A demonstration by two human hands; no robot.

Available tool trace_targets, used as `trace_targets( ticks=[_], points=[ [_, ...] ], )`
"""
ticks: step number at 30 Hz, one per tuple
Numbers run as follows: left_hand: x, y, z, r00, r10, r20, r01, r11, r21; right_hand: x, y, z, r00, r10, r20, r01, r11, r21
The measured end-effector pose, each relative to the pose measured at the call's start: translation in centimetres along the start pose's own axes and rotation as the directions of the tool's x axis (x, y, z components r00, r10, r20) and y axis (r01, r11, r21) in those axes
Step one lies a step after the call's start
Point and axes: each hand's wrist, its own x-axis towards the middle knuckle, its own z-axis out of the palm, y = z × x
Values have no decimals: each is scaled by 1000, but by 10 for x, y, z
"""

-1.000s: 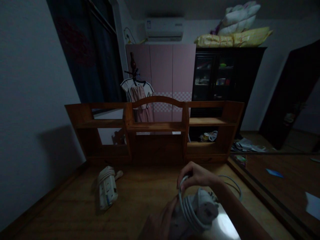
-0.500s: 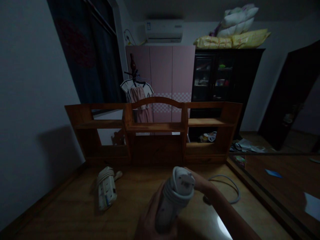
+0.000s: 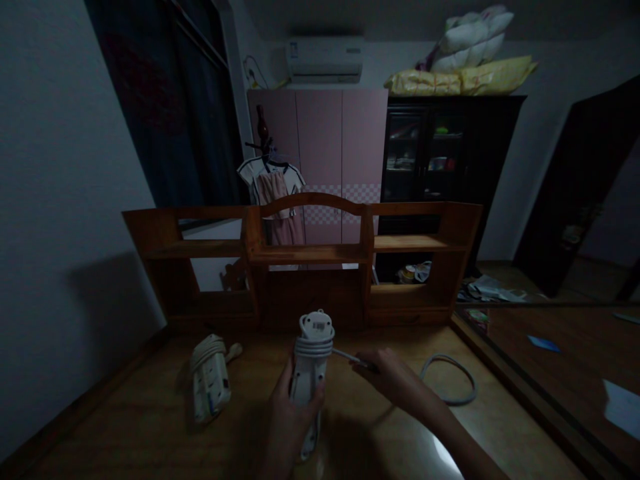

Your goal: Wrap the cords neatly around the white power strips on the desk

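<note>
My left hand (image 3: 287, 417) grips a white power strip (image 3: 310, 363) and holds it upright above the wooden desk (image 3: 150, 420). Several turns of its grey cord are wound round the strip's upper end. My right hand (image 3: 385, 377) pinches the cord (image 3: 345, 355) just right of the strip, pulled taut. The loose rest of the cord (image 3: 450, 383) lies in a loop on the desk to the right. A second white power strip (image 3: 210, 377), wrapped in its own cord, lies on the desk to the left.
A wooden shelf unit (image 3: 305, 257) stands along the desk's back edge. Behind it are a pink wardrobe (image 3: 330, 147), a dark cabinet (image 3: 440, 153) with bedding on top, and clothes on a rack (image 3: 273, 187). The room is dim.
The power strip has swung from lying sideways in my hands to standing upright and further left. My right hand has come off the coil and drawn the cord out to the right.
</note>
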Motion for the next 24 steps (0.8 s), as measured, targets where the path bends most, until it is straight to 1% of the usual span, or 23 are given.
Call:
trace_targets(
  ticks=[3,5,7,9,11,15,18,19,21,23,24],
  points=[
    [10,-7,-9,999,-34,6,33,999,29,-5,11,-1,999,-6,-51,3,998,-57],
    [16,-12,-14,999,-33,13,32,997,68,-9,13,-3,996,-45,-76,36,994,-106],
    [19,-14,-17,999,-18,45,12,990,141,-14,10,-3,990,-107,-90,87,974,-208],
    [19,-14,-17,997,-1,80,-16,977,215,-18,2,0,981,-178,-76,143,930,-338],
    [17,-11,-14,996,13,93,-38,963,266,-22,-11,3,969,-243,-48,199,880,-431],
    [10,-3,-7,993,32,114,-76,914,399,-27,-38,6,942,-337,7,298,822,-485],
    [5,-3,-6,979,75,190,-161,856,491,-27,-51,-2,925,-379,24,341,800,-494],
    [2,-5,-6,970,83,230,-193,836,513,-26,-53,-6,925,-380,22,342,805,-486],
    [-4,-10,-8,935,92,341,-271,807,524,-24,-54,-15,932,-362,12,329,832,-446],
    [-10,-18,-10,875,116,469,-363,799,480,-22,-53,-25,943,-332,13,313,875,-369],
    [-13,-22,-11,833,138,535,-411,803,432,-21,-52,-30,948,-317,23,308,897,-316]
  ],
)
